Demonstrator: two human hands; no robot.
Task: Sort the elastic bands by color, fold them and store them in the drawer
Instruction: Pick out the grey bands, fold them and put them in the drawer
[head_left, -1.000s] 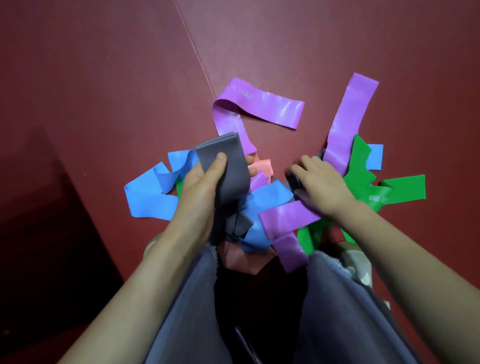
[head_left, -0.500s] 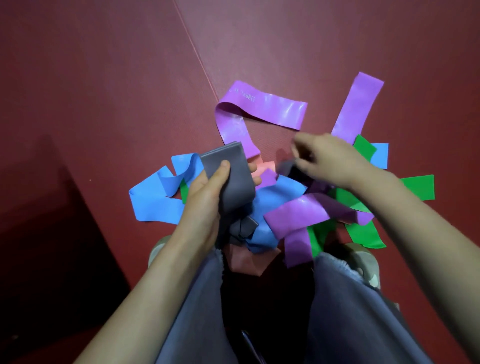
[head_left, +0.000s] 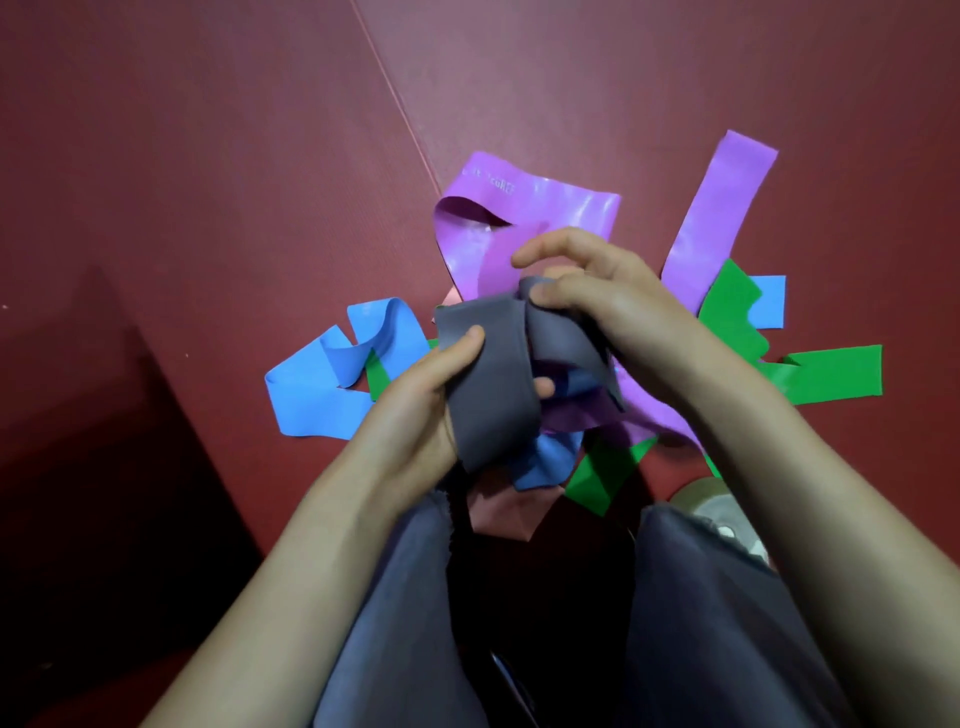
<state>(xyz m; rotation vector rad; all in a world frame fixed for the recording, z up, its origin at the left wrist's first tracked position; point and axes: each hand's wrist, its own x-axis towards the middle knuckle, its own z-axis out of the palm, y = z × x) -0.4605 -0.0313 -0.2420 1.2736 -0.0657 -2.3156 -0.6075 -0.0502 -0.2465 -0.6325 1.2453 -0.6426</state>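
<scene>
- Elastic bands (head_left: 639, 415) lie in a mixed heap on the red floor (head_left: 208, 218), just in front of the person's trouser legs (head_left: 405, 623); no drawer is in view
- The right hand (head_left: 618, 312), which half a second before was lifting one grey band out of the heap, has now carried it over to the left hand (head_left: 415, 405), and the two hands meet above the middle of the heap
- The grip of the left hand is closed round a folded grey bundle (head_left: 493, 395), thumb on top and fingers underneath, the same as one second ago
- The grip of the right hand pinches the new grey band (head_left: 566, 338) between the thumb and curled fingers, with the forefinger raised free; this band touches the bundle at its upper edge
- As a judgement, grey is the colour being gathered at present and the new band is about to join the bundle; the other colours are not yet sorted, and nothing is stored
- Grey: at least two, both in the hands; the layers in the bundle cannot be counted
- Purple bands (head_left: 524, 208): three pieces show
- Blue bands (head_left: 317, 395): three pieces show
- Green bands (head_left: 836, 374): four pieces show, which may belong to fewer bands
- Pink bands (head_left: 504, 514): two pieces, one near the legs and a small corner beside the bundle
</scene>
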